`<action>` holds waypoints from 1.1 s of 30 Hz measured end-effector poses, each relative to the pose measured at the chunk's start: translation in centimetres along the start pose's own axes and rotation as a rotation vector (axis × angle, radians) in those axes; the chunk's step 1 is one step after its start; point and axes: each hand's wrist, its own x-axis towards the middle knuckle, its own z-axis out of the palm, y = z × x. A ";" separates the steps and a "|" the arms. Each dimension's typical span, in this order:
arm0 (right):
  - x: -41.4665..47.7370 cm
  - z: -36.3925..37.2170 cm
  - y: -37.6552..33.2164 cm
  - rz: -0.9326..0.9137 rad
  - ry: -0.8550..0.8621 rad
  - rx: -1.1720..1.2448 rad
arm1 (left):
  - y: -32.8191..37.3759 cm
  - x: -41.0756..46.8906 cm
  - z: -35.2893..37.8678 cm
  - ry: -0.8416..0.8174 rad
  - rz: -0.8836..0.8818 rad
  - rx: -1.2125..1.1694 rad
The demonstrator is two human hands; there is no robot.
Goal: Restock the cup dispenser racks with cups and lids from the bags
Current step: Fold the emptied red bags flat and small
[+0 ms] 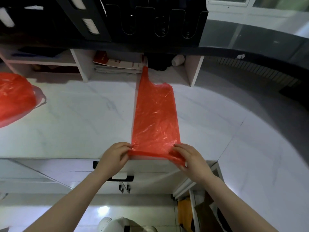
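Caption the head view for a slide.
Left hand and right hand pinch the near edge of a flattened red bag on the white counter.

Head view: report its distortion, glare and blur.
Head view: wide-angle bending curves the counter at right; the black dispenser rack is underexposed, its upper-left labels smeared; glare spots the floor tiles; the flat red bag is sharp with shiny highlights.
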 end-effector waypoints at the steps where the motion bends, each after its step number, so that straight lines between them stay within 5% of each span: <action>1: 0.1 0.1 0.2 0.030 0.066 0.038 | 0.0 0.2 0.1 0.006 -0.048 -0.020; 7: 1.2 0.8 0.8 0.332 0.233 0.229 | 1.1 0.7 0.5 0.120 -0.306 -0.230; 11: 2.0 0.9 0.7 0.366 0.198 0.291 | 1.7 1.6 0.4 0.029 -0.336 -0.332; 17: 2.3 0.7 1.0 0.355 0.145 0.302 | 1.4 2.2 0.9 0.017 -0.338 -0.093; 24: 4.0 0.8 1.0 0.482 0.112 0.189 | 2.7 3.2 1.4 0.153 -0.393 -0.067; 33: 4.4 0.1 0.5 0.505 0.112 0.215 | 2.8 4.7 1.5 0.126 -0.497 0.067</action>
